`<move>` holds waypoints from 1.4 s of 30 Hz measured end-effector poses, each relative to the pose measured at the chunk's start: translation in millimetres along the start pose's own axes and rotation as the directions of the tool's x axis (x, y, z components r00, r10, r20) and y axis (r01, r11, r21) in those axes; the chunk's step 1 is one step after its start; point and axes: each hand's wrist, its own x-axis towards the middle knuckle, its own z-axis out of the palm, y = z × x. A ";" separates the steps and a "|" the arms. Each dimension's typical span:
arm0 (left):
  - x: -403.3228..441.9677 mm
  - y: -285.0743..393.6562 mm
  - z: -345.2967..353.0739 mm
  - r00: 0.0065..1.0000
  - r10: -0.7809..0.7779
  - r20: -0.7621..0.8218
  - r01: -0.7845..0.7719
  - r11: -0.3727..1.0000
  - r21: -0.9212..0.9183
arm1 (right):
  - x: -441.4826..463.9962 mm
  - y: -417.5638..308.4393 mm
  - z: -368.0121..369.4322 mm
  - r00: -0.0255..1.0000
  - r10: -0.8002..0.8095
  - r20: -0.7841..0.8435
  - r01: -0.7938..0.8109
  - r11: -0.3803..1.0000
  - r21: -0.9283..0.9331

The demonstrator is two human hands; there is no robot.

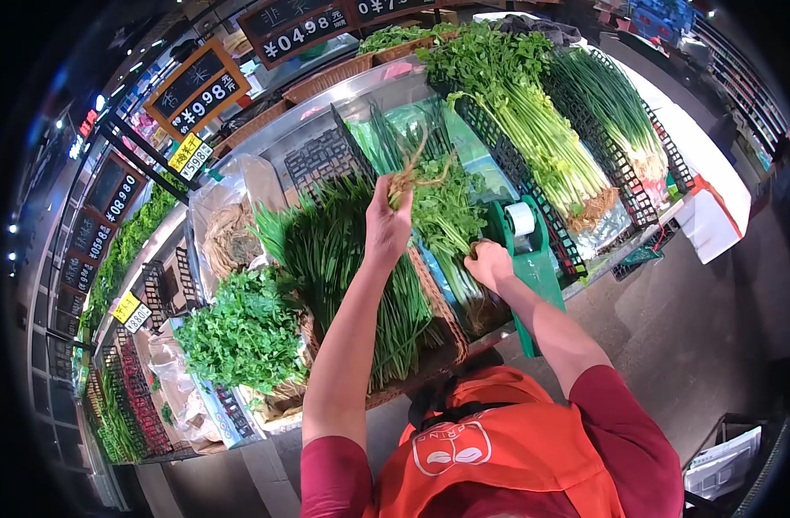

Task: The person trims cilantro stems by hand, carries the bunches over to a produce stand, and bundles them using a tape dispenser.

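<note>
My left hand is raised over the crates, its fingers closed around the pale, stringy roots of a plant; whether leaves are attached is hard to tell. To its right, my right hand grips the stems of a leafy green bunch that looks like celery. That bunch lies with its leaves away from me and its roots toward me. Just beside my right hand stands a green tape dispenser with a white roll. Long chives lie below my left forearm.
Large celery bunches and scallions fill black crates at the right. Cilantro-like greens sit at the left, near a plastic-lined crate. Price boards stand along the back. A metal ledge runs behind.
</note>
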 end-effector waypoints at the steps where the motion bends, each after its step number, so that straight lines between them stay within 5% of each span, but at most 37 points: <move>1: 0.4 -0.3 -5.1 1.000 -0.004 0.011 0.004 1.000 -0.008 | -2.7 -1.4 -4.0 0.998 0.027 -0.054 -0.020 0.992 0.129; 3: -0.1 -4.0 -12.4 0.998 0.029 0.060 -0.028 1.000 -0.011 | -1.0 -0.3 -16.5 0.998 0.051 -0.044 -0.035 0.947 0.320; 4: 0.7 -8.7 -15.4 0.996 0.044 0.084 -0.043 0.999 -0.014 | 2.0 0.8 -22.7 0.996 -0.067 -0.064 0.090 0.872 0.481; 6: 0.4 -20.2 -17.1 0.943 0.184 0.276 -0.256 0.933 0.252 | 1.3 -10.6 -50.0 0.984 -0.099 0.147 -0.037 0.698 0.715; 8: -8.2 -4.4 -10.8 0.842 0.243 0.481 -0.471 0.767 0.435 | 1.5 -25.9 -74.4 0.957 -0.221 0.189 0.020 0.699 0.715; 10: -12.5 0.1 -4.1 0.786 0.191 0.588 -0.521 0.717 0.463 | 14.0 -25.3 -82.5 0.912 -0.362 0.193 0.175 0.769 0.615; 11: -13.3 -6.9 0.2 0.775 0.246 0.582 -0.564 0.685 0.461 | 16.7 -23.1 -82.3 0.831 -0.530 0.171 0.199 0.569 0.798; 12: -13.0 -15.8 2.7 0.760 0.301 0.576 -0.605 0.650 0.459 | 14.4 -28.6 -88.0 0.835 -0.501 0.228 0.098 0.543 0.834; 15: -4.5 -20.6 1.2 0.827 0.259 0.499 -0.510 0.721 0.470 | 3.8 -48.8 -128.2 0.847 -0.391 0.360 -0.184 0.420 0.889; 16: -0.3 -23.6 2.4 0.924 0.147 0.354 -0.210 0.967 0.147 | 9.9 -36.8 -125.2 0.891 -0.350 0.288 -0.214 0.235 0.948; 17: 4.0 -28.4 3.6 0.964 -0.038 0.264 0.106 0.963 -0.246 | 21.1 -28.2 -105.0 0.954 -0.275 0.118 0.007 0.415 0.910; 18: 7.2 -36.9 3.4 0.935 -0.247 0.254 0.353 0.713 -0.606 | 30.7 -22.9 -86.7 0.970 -0.234 -0.072 0.200 0.585 0.786; 20: 9.0 -60.4 -1.8 0.980 -0.031 0.197 0.122 0.873 -0.472 | 20.6 -28.0 -64.1 0.952 -0.304 -0.038 0.295 0.879 0.374; 22: 6.2 -57.0 -5.2 0.974 0.045 0.220 0.034 0.940 -0.340 | 16.2 -35.9 -30.9 0.969 -0.244 0.033 0.239 0.965 0.109; 23: 3.9 -54.8 -7.6 0.963 0.108 0.247 -0.046 0.969 -0.242 | 20.8 -39.8 -18.6 0.987 -0.150 0.062 0.139 0.979 0.148; 26: -7.9 -20.2 -8.6 0.967 -0.094 0.235 0.066 0.990 0.124 | 38.9 -49.1 4.5 0.995 0.068 0.077 -0.082 0.977 0.199; 28: -11.7 -11.5 -12.6 0.973 -0.086 0.214 0.071 0.995 0.077 | 46.7 -45.7 4.5 0.980 0.101 0.169 -0.136 0.968 0.211; 30: -15.9 6.4 -17.0 0.975 -0.114 0.189 0.110 0.993 0.036 | 61.4 -35.1 26.8 0.997 0.014 0.070 -0.043 0.900 0.434; 32: -17.1 12.3 -19.1 0.989 -0.045 0.139 0.044 0.999 0.005 | 66.2 -33.5 33.6 0.998 0.055 -0.033 -0.019 0.752 0.659; 33: -16.9 8.0 -19.5 0.994 0.015 0.109 -0.012 0.999 -0.031 | 43.5 -56.7 -1.5 0.958 0.203 0.201 -0.274 0.455 0.847; 36: -19.5 5.7 -15.1 0.997 0.047 0.065 -0.043 0.998 -0.053 | 30.0 -67.3 -26.0 0.680 0.191 0.707 -0.729 0.076 0.680; 38: -19.9 -2.3 -11.5 0.994 0.001 0.105 0.015 0.989 -0.147 | 8.6 -85.6 -40.3 0.801 -0.075 0.594 -0.597 -0.029 0.802; 39: -21.2 -4.0 -11.5 0.993 0.064 0.100 -0.060 0.997 -0.041 | 19.9 -73.3 -28.6 0.751 -0.170 0.638 -0.646 0.008 0.763; 42: -20.2 18.7 -17.7 0.995 -0.094 -0.020 0.090 0.988 -0.127 | 45.3 -40.4 17.7 0.944 0.087 0.319 -0.326 0.396 0.858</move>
